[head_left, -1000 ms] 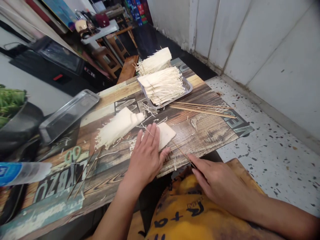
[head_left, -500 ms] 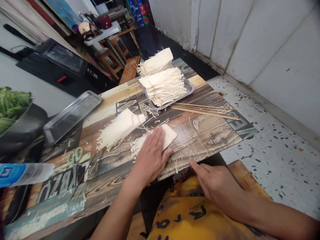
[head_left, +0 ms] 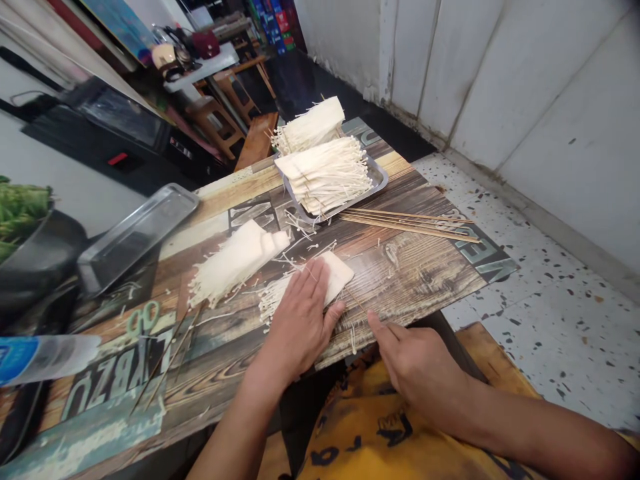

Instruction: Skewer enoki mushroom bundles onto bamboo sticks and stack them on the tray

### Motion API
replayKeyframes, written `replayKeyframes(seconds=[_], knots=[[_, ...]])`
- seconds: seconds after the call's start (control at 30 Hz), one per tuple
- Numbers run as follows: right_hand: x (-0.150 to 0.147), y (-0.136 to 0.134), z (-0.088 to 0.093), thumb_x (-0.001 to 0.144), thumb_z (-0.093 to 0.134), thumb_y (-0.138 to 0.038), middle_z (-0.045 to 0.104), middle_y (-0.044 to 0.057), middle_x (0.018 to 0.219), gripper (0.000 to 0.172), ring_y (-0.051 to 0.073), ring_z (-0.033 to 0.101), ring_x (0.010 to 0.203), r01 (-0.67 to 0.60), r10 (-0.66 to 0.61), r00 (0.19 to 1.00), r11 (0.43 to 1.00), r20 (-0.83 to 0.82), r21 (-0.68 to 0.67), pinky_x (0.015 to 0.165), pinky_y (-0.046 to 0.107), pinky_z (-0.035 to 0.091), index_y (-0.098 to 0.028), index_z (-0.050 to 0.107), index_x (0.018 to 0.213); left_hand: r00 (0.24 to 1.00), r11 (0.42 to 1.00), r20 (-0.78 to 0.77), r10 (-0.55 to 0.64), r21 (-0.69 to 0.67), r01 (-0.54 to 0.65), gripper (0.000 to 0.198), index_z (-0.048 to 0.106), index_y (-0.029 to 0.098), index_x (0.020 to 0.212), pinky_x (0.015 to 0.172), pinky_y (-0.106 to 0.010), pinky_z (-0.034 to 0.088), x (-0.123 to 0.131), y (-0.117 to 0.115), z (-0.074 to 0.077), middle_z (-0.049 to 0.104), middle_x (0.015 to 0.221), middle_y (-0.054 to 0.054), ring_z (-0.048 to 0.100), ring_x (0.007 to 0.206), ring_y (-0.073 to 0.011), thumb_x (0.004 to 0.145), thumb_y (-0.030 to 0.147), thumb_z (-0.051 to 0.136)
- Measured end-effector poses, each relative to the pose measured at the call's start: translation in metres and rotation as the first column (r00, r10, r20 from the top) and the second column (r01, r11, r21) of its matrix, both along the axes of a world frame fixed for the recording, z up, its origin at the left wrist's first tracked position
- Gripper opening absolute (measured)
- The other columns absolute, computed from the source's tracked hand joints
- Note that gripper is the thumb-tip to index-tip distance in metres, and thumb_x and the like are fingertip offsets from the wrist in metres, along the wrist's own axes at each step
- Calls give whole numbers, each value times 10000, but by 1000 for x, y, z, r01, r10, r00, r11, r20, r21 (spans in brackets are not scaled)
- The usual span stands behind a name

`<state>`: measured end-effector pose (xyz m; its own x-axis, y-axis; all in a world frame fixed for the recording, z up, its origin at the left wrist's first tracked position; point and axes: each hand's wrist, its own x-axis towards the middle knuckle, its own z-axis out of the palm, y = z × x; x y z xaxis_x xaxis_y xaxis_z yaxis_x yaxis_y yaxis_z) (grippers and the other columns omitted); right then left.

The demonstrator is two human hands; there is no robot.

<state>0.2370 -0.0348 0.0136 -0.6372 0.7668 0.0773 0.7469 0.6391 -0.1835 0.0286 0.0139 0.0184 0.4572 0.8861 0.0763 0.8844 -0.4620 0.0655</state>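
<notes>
My left hand (head_left: pixel 304 313) lies flat with its fingers stretched over a bunch of enoki mushrooms (head_left: pixel 339 270) near the table's front edge. To its right, my right hand (head_left: pixel 417 357) is closed on a thin wooden skewer (head_left: pixel 357 300), whose far end goes into the side of that bunch. Another bunch of enoki (head_left: pixel 235 260) rests to the left. Behind, a metal tray (head_left: pixel 379 180) carries stacked enoki (head_left: pixel 327 173). Several skewers (head_left: pixel 410 223) lie to the right of the tray.
At left are a plastic container (head_left: pixel 137 237), a metal bowl of greens (head_left: pixel 47 250), a water bottle (head_left: pixel 50 357), green-handled scissors (head_left: pixel 143 320) and loose skewers (head_left: pixel 163 367). A black machine (head_left: pixel 120 133) stands behind.
My right hand has moved a little to the left, closer to the bunch, with less of the skewer showing. My left hand stays on the mushrooms.
</notes>
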Motion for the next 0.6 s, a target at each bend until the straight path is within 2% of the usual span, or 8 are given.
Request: replayKeyframes(seconds=[0.13, 0.27, 0.43, 0.6], knots=[[-10, 4, 14, 769, 507, -30, 706, 127, 830, 534, 178, 649, 622, 38, -23, 991, 994, 133, -106, 466, 279, 393, 16, 519, 1301, 1000, 1000, 0, 2, -11, -2, 644, 323, 10, 1435, 1154, -486, 275, -1, 1, 0, 355, 1496, -213, 282, 1419, -283, 980, 462, 264], [-20, 9, 26, 782, 496, -11, 709, 141, 835, 514, 194, 659, 648, 68, -39, 980, 987, 193, -148, 470, 279, 405, -7, 530, 1294, 1000, 1000, -4, 0, -18, 0, 646, 342, -4, 1422, 1154, -487, 271, -2, 3, 0, 359, 1493, -216, 293, 1414, -288, 981, 460, 261], [-28, 22, 26, 836, 462, -45, 707, 155, 844, 473, 219, 668, 700, 119, -103, 989, 982, 108, -150, 516, 294, 431, 4, 502, 1305, 1000, 1000, 11, -4, 8, 4, 652, 343, -1, 1420, 1150, -490, 277, -3, 2, -6, 368, 1485, -226, 302, 1409, -293, 978, 472, 264], [-18, 25, 23, 877, 445, -102, 714, 104, 820, 377, 224, 671, 722, 172, -181, 983, 950, -12, -261, 566, 296, 419, -72, 567, 1232, 999, 998, 33, -8, 59, 6, 640, 324, 44, 1436, 1146, -487, 280, -4, 3, -13, 379, 1483, -216, 310, 1406, -288, 978, 485, 258]])
